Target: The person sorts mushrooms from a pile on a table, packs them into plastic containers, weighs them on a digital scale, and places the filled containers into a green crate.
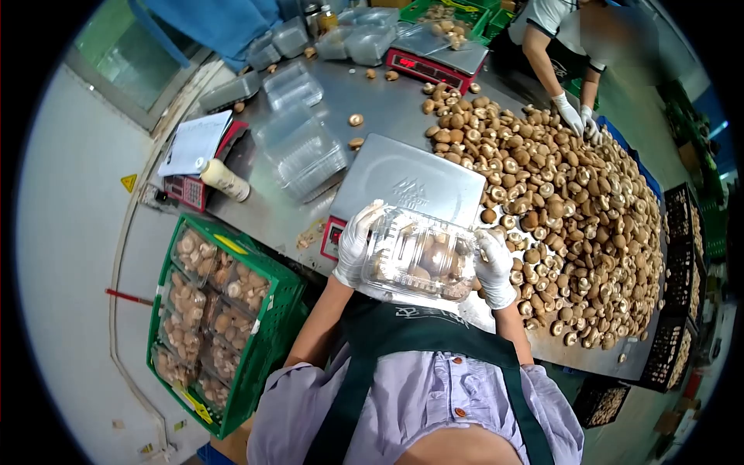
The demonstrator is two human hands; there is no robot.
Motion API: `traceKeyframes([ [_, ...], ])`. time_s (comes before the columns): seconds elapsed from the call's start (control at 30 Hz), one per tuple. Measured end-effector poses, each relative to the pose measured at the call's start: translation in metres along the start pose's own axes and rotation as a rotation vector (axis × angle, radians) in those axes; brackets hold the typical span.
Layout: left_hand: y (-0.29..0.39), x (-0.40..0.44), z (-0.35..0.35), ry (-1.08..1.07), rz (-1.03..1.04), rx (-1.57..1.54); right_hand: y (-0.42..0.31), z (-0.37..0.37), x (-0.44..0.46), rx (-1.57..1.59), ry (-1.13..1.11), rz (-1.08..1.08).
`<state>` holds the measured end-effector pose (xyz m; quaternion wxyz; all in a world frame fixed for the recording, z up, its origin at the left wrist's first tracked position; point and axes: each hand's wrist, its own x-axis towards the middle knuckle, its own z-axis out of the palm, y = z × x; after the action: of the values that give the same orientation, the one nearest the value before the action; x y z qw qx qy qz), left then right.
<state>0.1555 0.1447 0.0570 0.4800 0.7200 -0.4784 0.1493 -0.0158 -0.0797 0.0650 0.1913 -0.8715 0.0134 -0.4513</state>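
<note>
Head view shows me a clear box of mushrooms held in front of the dark apron, its far side overlapping the near edge of a steel-topped scale; from where I sit I cannot tell whether box and scale touch. I have the gloved left hand at the box's left end, fingers bent and pinching the upper corner, and the gloved right hand gripping the opposite end, fingers curled in on its edge; the fingertips underneath are hidden from me. Just right of the scale I see a broad heap of mushrooms across the steel table, and at its far side another person's gloved hands reach in among them. Left of the scale I find nested clear trays, then a pale bottle lying beside papers. Below those, near the left forearm, a green crate stands tilted in my picture, holding filled mushroom packs
</note>
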Motion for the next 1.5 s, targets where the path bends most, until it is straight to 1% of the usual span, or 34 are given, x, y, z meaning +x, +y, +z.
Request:
traceKeyframes([
  [0.03, 0.0, -0.006, -0.001, 0.009, -0.016, 0.013, -0.005, 0.001, 0.001, 0.003, -0.007, 0.009],
  [0.1, 0.001, -0.016, 0.001, 0.122, -0.139, -0.146, -0.012, 0.006, 0.002, 0.034, -0.034, -0.007],
  [0.13, -0.002, -0.026, 0.003, 0.122, -0.243, -0.353, -0.015, 0.009, 0.0, 0.037, -0.056, 0.003],
  [0.17, -0.007, -0.038, 0.007, 0.16, -0.499, -0.681, -0.017, 0.012, -0.002, 0.04, -0.079, 0.013],
  [0.23, 0.005, -0.042, -0.003, 0.175, -0.703, -0.913, -0.025, 0.018, 0.0, 0.123, -0.108, -0.005],
  [0.27, 0.011, -0.042, -0.009, 0.197, -0.711, -0.902, -0.031, 0.021, 0.001, 0.138, -0.132, 0.013],
  [0.33, 0.025, -0.036, -0.024, 0.216, -0.83, -1.201, -0.032, 0.031, -0.006, 0.214, -0.149, 0.042],
  [0.37, 0.028, -0.04, -0.025, 0.269, -0.844, -1.226, -0.034, 0.035, -0.008, 0.233, -0.16, 0.032],
  [0.4, 0.031, -0.043, -0.026, 0.323, -0.856, -1.25, -0.039, 0.039, -0.009, 0.255, -0.186, 0.076],
  [0.43, 0.043, -0.042, -0.029, 0.337, -0.772, -1.233, -0.043, 0.044, -0.011, 0.279, -0.214, 0.119],
  [0.47, 0.032, -0.045, -0.031, 0.33, -0.933, -1.423, -0.044, 0.05, -0.021, 0.432, -0.251, 0.247],
  [0.5, -0.015, -0.08, 0.0, 0.377, -1.044, -1.775, -0.047, 0.054, -0.025, 0.58, -0.299, 0.398],
  [0.53, 0.011, -0.068, -0.016, 0.27, -0.858, -1.494, -0.053, 0.054, -0.027, 0.831, -0.362, 0.653],
  [0.57, 0.015, -0.071, -0.017, 0.132, -0.694, -1.154, -0.061, 0.055, -0.026, 1.069, -0.403, 0.898],
  [0.6, 0.019, -0.078, -0.02, 0.11, -0.646, -1.167, -0.07, 0.056, -0.021, 1.24, -0.435, 1.084],
  [0.63, 0.023, -0.085, -0.022, 0.088, -0.598, -1.182, -0.08, 0.061, -0.018, 1.168, -0.6, 1.014],
  [0.67, 0.03, -0.096, -0.026, 0.176, -0.608, -1.574, -0.086, 0.065, -0.017, 1.086, -0.748, 0.937],
  [0.7, 0.044, -0.095, -0.035, 0.292, -0.751, -1.633, -0.091, 0.067, -0.017, 0.994, -0.876, 0.853],
  [0.73, 0.039, -0.094, -0.036, 0.372, -0.758, -1.587, -0.094, 0.068, -0.016, 0.889, -0.987, 0.768],
  [0.83, 0.036, -0.084, -0.059, 0.648, -0.739, -1.433, -0.103, 0.077, -0.013, 0.858, -1.183, 0.545],
  [0.9, 0.041, -0.091, -0.101, 0.73, -0.896, -1.348, -0.11, 0.081, -0.013, 0.791, -1.173, 0.495],
  [0.97, 0.035, -0.105, -0.141, 0.836, -0.849, -1.034, -0.111, 0.085, -0.012, 0.835, -1.142, 0.546],
  [1.03, 0.017, -0.131, -0.185, 0.982, -0.923, -0.784, -0.099, 0.09, -0.026, 0.929, -1.118, 0.678],
  [1.1, 0.018, -0.136, -0.233, 0.948, -1.013, -0.588, -0.093, 0.088, -0.029, 0.812, -1.084, 0.587],
  [1.17, -0.008, -0.163, -0.257, 0.757, -1.18, -0.188, -0.092, 0.084, -0.029, 0.792, -1.095, 0.597],
  [1.2, -0.012, -0.166, -0.261, 0.542, -1.385, 0.294, -0.091, 0.082, -0.028, 0.776, -1.115, 0.596],
  [1.23, -0.018, -0.167, -0.262, 0.293, -1.521, 0.788, -0.091, 0.079, -0.027, 0.771, -1.103, 0.604],
  [1.27, -0.027, -0.165, -0.257, 0.215, -1.63, 0.832, -0.091, 0.077, -0.026, 0.726, -1.123, 0.618],
  [1.3, -0.028, -0.16, -0.252, 0.203, -1.612, 0.826, -0.091, 0.074, -0.025, 0.68, -1.14, 0.636],
  [1.37, -0.03, -0.145, -0.242, 0.274, -1.435, 1.06, -0.09, 0.068, -0.022, 0.664, -1.105, 0.668],
  [1.4, -0.032, -0.135, -0.237, 0.237, -1.316, 1.211, -0.088, 0.065, -0.023, 0.655, -1.055, 0.655],
  [1.43, -0.033, -0.121, -0.229, 0.289, -1.115, 1.272, -0.086, 0.061, -0.023, 0.638, -0.998, 0.643],
  [1.47, -0.046, -0.117, -0.223, 0.327, -0.934, 1.133, -0.086, 0.056, -0.019, 0.607, -0.984, 0.663],
  [1.5, -0.061, -0.108, -0.215, 0.364, -0.754, 0.987, -0.08, 0.054, -0.024, 0.577, -0.895, 0.543],
])
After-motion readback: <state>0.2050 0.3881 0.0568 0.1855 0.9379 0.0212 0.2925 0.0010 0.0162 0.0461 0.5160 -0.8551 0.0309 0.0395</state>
